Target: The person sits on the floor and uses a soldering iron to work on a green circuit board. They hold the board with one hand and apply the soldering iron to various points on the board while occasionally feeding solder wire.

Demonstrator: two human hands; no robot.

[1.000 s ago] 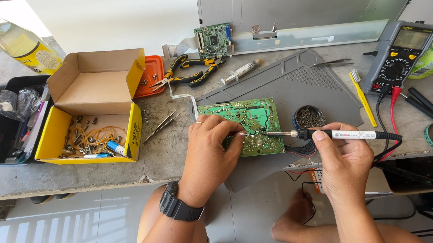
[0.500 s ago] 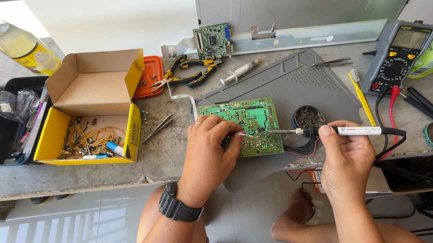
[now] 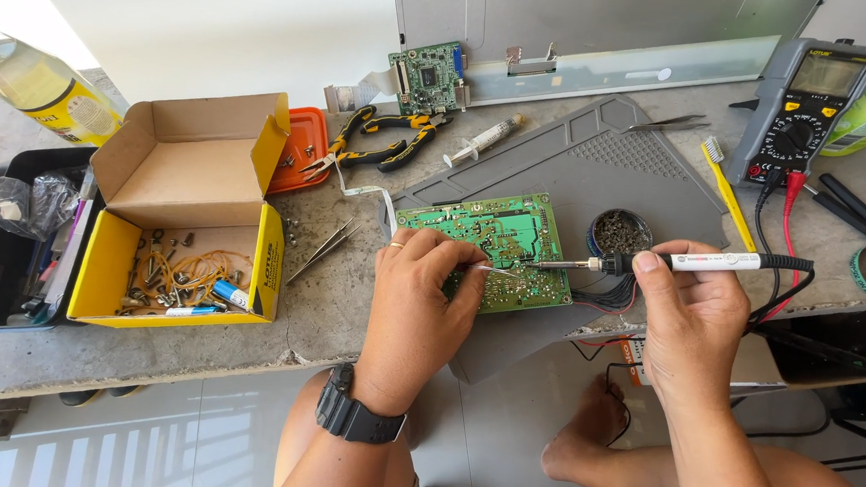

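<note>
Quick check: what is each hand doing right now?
Left hand: closed on a thin solder wire, resting on the green circuit board.
Right hand: closed around the soldering iron.

Your concrete bench [image 3: 195,359] carries a grey work mat [image 3: 578,162], a yellow cardboard box [image 3: 189,219], an orange tray [image 3: 304,145], pliers [image 3: 384,140], tweezers [image 3: 320,250], a syringe [image 3: 481,141] and a multimeter [image 3: 807,111].

left hand [image 3: 419,308] palm down, right hand [image 3: 689,314] fingers [image 3: 652,267] pinched
</note>
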